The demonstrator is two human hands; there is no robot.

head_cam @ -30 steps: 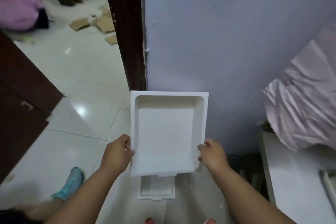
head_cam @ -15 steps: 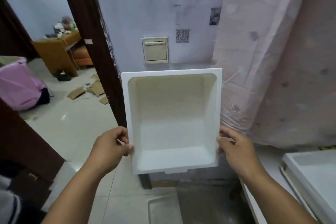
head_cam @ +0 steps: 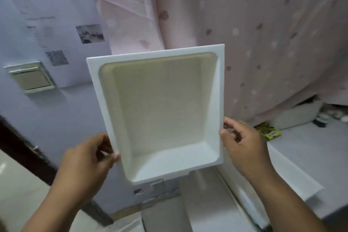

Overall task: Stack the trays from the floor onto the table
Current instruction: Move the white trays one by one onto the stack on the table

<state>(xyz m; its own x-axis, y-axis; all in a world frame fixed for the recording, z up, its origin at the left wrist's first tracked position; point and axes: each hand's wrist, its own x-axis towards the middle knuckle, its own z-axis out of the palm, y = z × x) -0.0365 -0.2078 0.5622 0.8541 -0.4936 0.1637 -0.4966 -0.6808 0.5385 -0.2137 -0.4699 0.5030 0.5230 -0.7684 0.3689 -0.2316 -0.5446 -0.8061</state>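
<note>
I hold a white rectangular tray (head_cam: 162, 111) up in front of me, its hollow side facing me and its top tilted slightly right. My left hand (head_cam: 88, 160) grips its left rim near the lower corner. My right hand (head_cam: 243, 145) grips the right rim, thumb on the front. Below and to the right, another white tray (head_cam: 293, 175) lies on the white table (head_cam: 320, 137), partly hidden behind my right arm. The held tray is above the table's left end.
A pink dotted curtain (head_cam: 263, 34) hangs behind the table. The pale wall (head_cam: 47, 109) on the left carries a switch plate (head_cam: 31, 79) and printed sheets. A green packet (head_cam: 269, 131) and small items lie at the table's back. A dark door frame (head_cam: 17, 147) stands at left.
I have risen from the floor and turned right. The tray came up with both hands and now hangs over the table's left end; the doorway slid out to the left.
</note>
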